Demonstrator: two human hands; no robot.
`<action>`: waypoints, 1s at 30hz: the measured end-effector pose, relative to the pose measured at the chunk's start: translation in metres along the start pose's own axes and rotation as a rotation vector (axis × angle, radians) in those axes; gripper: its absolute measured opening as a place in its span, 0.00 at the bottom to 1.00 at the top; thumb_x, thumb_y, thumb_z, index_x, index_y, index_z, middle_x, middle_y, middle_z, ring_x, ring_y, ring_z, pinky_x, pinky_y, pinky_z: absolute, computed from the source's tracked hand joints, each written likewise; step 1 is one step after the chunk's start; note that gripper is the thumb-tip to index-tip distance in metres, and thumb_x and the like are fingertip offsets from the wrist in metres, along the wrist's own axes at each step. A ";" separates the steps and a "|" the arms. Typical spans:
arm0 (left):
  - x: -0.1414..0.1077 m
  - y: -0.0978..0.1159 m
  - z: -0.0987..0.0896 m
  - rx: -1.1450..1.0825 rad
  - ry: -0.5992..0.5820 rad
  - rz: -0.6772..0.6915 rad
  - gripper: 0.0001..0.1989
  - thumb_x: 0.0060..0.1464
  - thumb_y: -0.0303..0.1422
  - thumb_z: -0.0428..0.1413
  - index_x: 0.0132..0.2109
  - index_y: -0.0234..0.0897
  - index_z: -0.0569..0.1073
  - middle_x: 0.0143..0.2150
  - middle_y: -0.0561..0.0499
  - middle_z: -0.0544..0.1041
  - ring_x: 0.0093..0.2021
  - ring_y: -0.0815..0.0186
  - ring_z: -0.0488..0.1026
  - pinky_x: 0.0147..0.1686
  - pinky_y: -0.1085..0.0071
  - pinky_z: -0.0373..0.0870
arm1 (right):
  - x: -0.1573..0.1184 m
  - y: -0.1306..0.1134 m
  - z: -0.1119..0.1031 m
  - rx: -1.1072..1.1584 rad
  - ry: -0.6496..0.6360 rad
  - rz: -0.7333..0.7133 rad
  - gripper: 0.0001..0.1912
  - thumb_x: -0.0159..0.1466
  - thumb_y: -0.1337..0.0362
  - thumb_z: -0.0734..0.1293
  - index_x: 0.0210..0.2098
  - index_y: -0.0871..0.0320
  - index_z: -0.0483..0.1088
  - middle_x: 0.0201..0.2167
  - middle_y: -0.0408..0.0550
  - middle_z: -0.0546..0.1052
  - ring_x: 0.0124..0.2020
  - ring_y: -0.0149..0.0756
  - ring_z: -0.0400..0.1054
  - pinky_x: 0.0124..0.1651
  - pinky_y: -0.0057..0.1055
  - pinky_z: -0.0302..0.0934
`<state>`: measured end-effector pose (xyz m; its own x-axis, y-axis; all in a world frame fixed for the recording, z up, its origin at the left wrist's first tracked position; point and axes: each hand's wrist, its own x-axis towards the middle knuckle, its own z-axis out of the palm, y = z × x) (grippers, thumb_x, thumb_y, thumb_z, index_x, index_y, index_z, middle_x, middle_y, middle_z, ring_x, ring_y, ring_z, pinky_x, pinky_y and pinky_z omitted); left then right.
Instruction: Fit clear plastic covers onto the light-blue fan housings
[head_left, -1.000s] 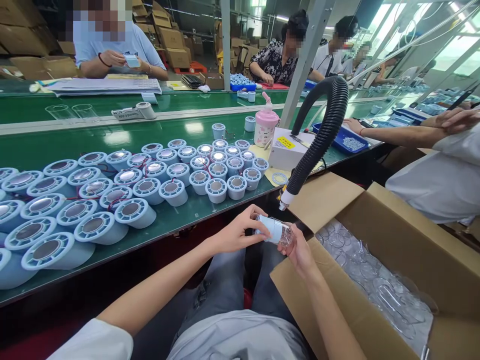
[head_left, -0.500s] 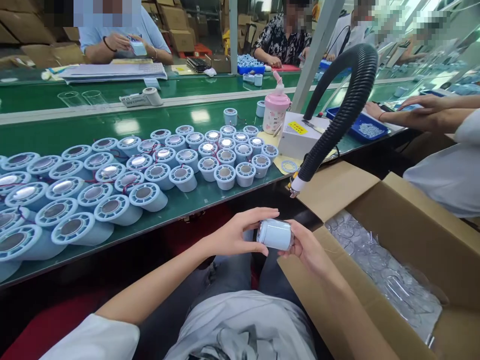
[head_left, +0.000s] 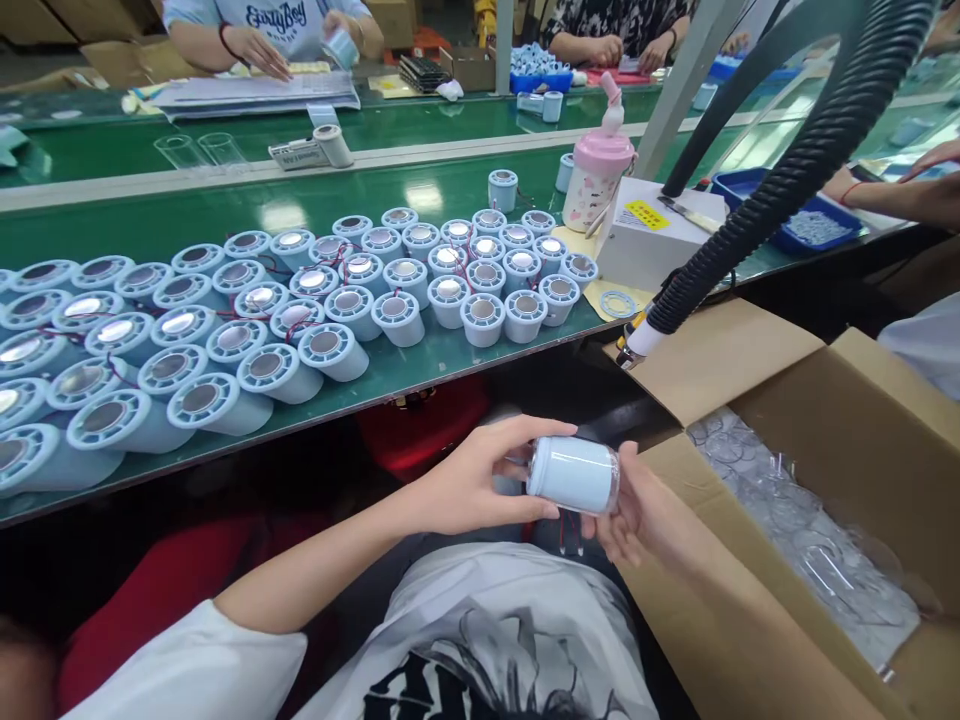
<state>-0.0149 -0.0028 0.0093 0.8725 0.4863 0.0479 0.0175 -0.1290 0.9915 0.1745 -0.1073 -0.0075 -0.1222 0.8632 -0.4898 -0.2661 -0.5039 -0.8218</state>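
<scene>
Over my lap, a light-blue plastic cylinder [head_left: 574, 475] lies on its side inside a clear plastic sleeve. My left hand [head_left: 480, 485] is closed round its left end, thumb below and fingers above. Against the right end rests my right hand [head_left: 637, 510], loosely curled about the sleeve's edge with its lower fingers apart. Thin red and dark wires [head_left: 570, 535] dangle beneath the cylinder. Many similar light-blue cylinders [head_left: 328, 345] stand in rows on the green bench [head_left: 420, 372], round grey discs on top and red wires among them.
An open cardboard box [head_left: 847, 400] at my right holds clear plastic sleeves [head_left: 817, 560]. A black corrugated hose [head_left: 780, 190] arches above it from beside a white box [head_left: 652, 235]. A pink cup [head_left: 600, 175] and blue tray [head_left: 810, 225] stand nearby. Co-workers sit across the bench.
My right hand has loosened and slid toward the cylinder's right end, its lower fingers spreading. Wires now show below. The head view has shifted, and a co-worker opposite has moved a blue part.
</scene>
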 end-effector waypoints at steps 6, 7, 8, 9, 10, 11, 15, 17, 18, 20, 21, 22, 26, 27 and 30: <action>-0.008 0.009 0.002 -0.202 -0.009 -0.174 0.32 0.49 0.33 0.63 0.60 0.40 0.62 0.48 0.45 0.71 0.39 0.66 0.74 0.36 0.70 0.75 | -0.014 0.005 -0.008 -0.614 0.085 -0.787 0.36 0.58 0.52 0.70 0.63 0.43 0.54 0.64 0.51 0.60 0.59 0.49 0.62 0.55 0.44 0.64; -0.009 0.009 0.002 -0.205 -0.017 -0.188 0.32 0.50 0.34 0.62 0.61 0.41 0.62 0.46 0.46 0.72 0.37 0.67 0.74 0.34 0.71 0.75 | -0.015 0.004 -0.009 -0.750 0.080 -0.905 0.36 0.59 0.61 0.71 0.63 0.41 0.55 0.65 0.48 0.58 0.62 0.48 0.59 0.59 0.46 0.60; -0.010 0.010 0.001 -0.196 -0.028 -0.196 0.32 0.50 0.35 0.62 0.61 0.41 0.62 0.45 0.47 0.73 0.35 0.67 0.74 0.33 0.71 0.74 | -0.016 0.003 -0.010 -0.855 0.080 -0.999 0.36 0.59 0.68 0.71 0.62 0.39 0.57 0.64 0.46 0.60 0.62 0.47 0.58 0.60 0.46 0.59; -0.011 0.010 0.001 -0.176 -0.040 -0.193 0.32 0.50 0.36 0.62 0.61 0.42 0.62 0.44 0.47 0.73 0.34 0.67 0.74 0.32 0.71 0.74 | -0.017 0.003 -0.010 -0.914 0.077 -1.050 0.36 0.58 0.73 0.70 0.61 0.39 0.59 0.63 0.45 0.63 0.61 0.46 0.60 0.60 0.45 0.59; -0.011 0.010 -0.001 -0.149 -0.053 -0.176 0.34 0.49 0.36 0.63 0.62 0.42 0.62 0.45 0.46 0.74 0.35 0.66 0.75 0.34 0.70 0.75 | -0.018 0.002 -0.010 -0.918 0.075 -1.047 0.35 0.58 0.74 0.70 0.60 0.39 0.61 0.62 0.45 0.65 0.60 0.45 0.61 0.60 0.44 0.61; -0.012 0.010 -0.002 -0.121 -0.063 -0.143 0.36 0.48 0.36 0.64 0.62 0.43 0.61 0.48 0.45 0.74 0.39 0.64 0.75 0.38 0.67 0.75 | -0.019 0.002 -0.010 -0.866 0.075 -0.987 0.34 0.58 0.73 0.70 0.59 0.40 0.62 0.61 0.45 0.66 0.59 0.45 0.63 0.58 0.42 0.63; -0.014 0.011 -0.005 -0.053 -0.100 0.031 0.37 0.45 0.29 0.66 0.62 0.47 0.64 0.64 0.45 0.63 0.63 0.55 0.61 0.57 0.62 0.67 | -0.021 0.004 -0.005 -0.377 0.041 -0.557 0.26 0.59 0.58 0.71 0.57 0.43 0.66 0.55 0.47 0.73 0.51 0.44 0.71 0.48 0.35 0.71; -0.015 0.010 -0.005 -0.103 -0.118 0.026 0.36 0.48 0.27 0.64 0.62 0.48 0.63 0.65 0.46 0.62 0.64 0.56 0.61 0.57 0.64 0.67 | -0.021 0.005 -0.002 -0.208 0.034 -0.446 0.23 0.58 0.56 0.71 0.54 0.44 0.70 0.50 0.47 0.76 0.46 0.43 0.74 0.44 0.35 0.73; -0.015 0.010 -0.005 -0.147 -0.129 -0.005 0.36 0.49 0.26 0.63 0.63 0.47 0.62 0.64 0.45 0.64 0.62 0.57 0.64 0.56 0.64 0.68 | -0.021 0.005 -0.001 -0.178 0.039 -0.430 0.24 0.57 0.56 0.73 0.52 0.44 0.71 0.48 0.47 0.77 0.44 0.43 0.75 0.43 0.35 0.73; -0.017 0.007 -0.004 -0.228 -0.151 -0.077 0.37 0.50 0.25 0.62 0.65 0.45 0.59 0.60 0.44 0.69 0.56 0.59 0.71 0.55 0.62 0.70 | -0.021 0.005 0.000 -0.214 0.061 -0.441 0.25 0.53 0.59 0.75 0.50 0.43 0.73 0.46 0.46 0.78 0.43 0.43 0.75 0.42 0.34 0.74; -0.017 0.005 -0.003 -0.249 -0.160 -0.102 0.38 0.51 0.25 0.61 0.66 0.44 0.57 0.58 0.44 0.70 0.54 0.59 0.72 0.54 0.61 0.70 | -0.021 0.005 0.001 -0.261 0.076 -0.463 0.25 0.52 0.61 0.76 0.49 0.43 0.74 0.46 0.45 0.78 0.43 0.43 0.75 0.42 0.34 0.74; -0.017 0.003 -0.003 -0.252 -0.167 -0.111 0.38 0.50 0.25 0.62 0.66 0.43 0.57 0.58 0.43 0.71 0.53 0.58 0.73 0.54 0.61 0.70 | -0.021 0.005 0.001 -0.315 0.091 -0.488 0.26 0.51 0.63 0.77 0.49 0.42 0.74 0.47 0.45 0.78 0.45 0.44 0.74 0.42 0.34 0.74; -0.019 -0.005 -0.003 -0.169 -0.161 -0.019 0.41 0.46 0.26 0.64 0.65 0.49 0.58 0.66 0.45 0.61 0.63 0.53 0.62 0.57 0.61 0.68 | -0.024 0.008 0.000 -0.513 0.137 -0.591 0.26 0.51 0.67 0.76 0.49 0.42 0.74 0.53 0.45 0.75 0.53 0.48 0.70 0.49 0.40 0.72; -0.020 -0.006 -0.004 -0.149 -0.160 0.011 0.41 0.46 0.26 0.65 0.64 0.51 0.59 0.67 0.47 0.58 0.65 0.53 0.58 0.57 0.61 0.68 | -0.026 0.009 0.000 -0.551 0.139 -0.621 0.27 0.51 0.68 0.76 0.49 0.42 0.74 0.53 0.45 0.74 0.54 0.49 0.69 0.51 0.42 0.71; -0.021 -0.005 -0.005 -0.123 -0.151 0.063 0.38 0.46 0.27 0.65 0.62 0.52 0.62 0.69 0.48 0.55 0.68 0.53 0.53 0.58 0.60 0.66 | -0.028 0.013 0.001 -0.600 0.133 -0.701 0.31 0.50 0.69 0.77 0.51 0.41 0.72 0.56 0.44 0.72 0.57 0.48 0.66 0.57 0.43 0.66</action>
<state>-0.0362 -0.0083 0.0042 0.9333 0.3448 0.1005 -0.0908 -0.0441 0.9949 0.1735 -0.1380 -0.0038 -0.0004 0.9843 0.1763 0.3057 0.1679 -0.9372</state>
